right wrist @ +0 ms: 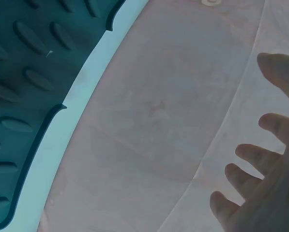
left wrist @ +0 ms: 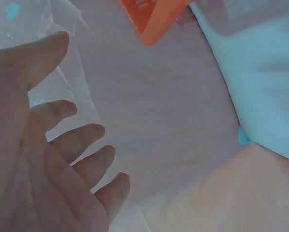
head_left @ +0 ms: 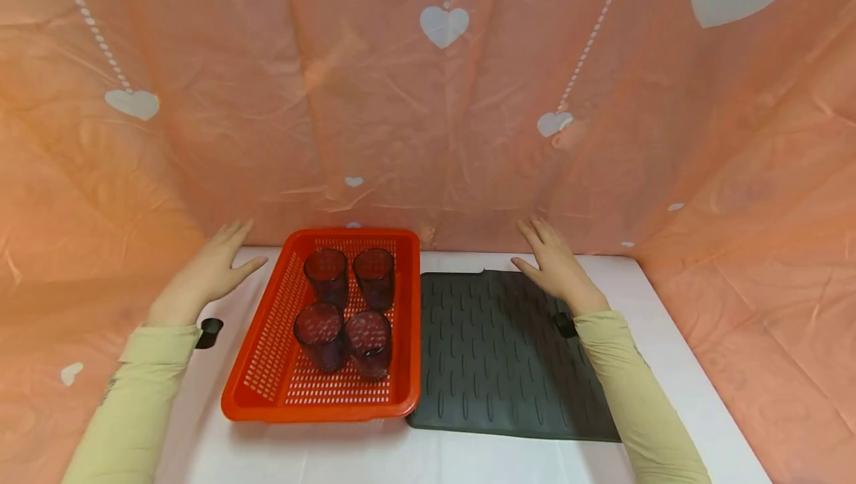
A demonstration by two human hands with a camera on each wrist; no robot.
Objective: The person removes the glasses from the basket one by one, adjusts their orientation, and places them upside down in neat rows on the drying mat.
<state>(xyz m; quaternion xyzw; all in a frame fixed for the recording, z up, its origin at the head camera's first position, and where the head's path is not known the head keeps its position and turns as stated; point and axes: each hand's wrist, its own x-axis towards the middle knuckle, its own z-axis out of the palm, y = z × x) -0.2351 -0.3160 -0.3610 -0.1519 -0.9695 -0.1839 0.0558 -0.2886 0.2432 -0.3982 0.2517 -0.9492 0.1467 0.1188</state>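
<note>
A red plastic basket [head_left: 261, 335] with a perforated floor stands on the white table, left of centre. Several dark purple, see-through glasses [head_left: 326, 279] stand inside it, grouped in two rows. To the basket's left, my left hand [head_left: 212, 270] hovers with fingers spread and holds nothing. Over the far right part of a dark ribbed mat [head_left: 481, 350] is my right hand [head_left: 551, 265], also spread and holding nothing. The left wrist view shows the left palm and its extended fingers, with a corner of the basket above. In the right wrist view, the right fingers are apart and the mat's edge shows.
The mat lies flat against the basket's right side. White table surface [head_left: 348, 454] runs along the front and the right. A pinkish-orange sheet with white hearts [head_left: 444, 27] hangs at the back and both sides, close behind the basket.
</note>
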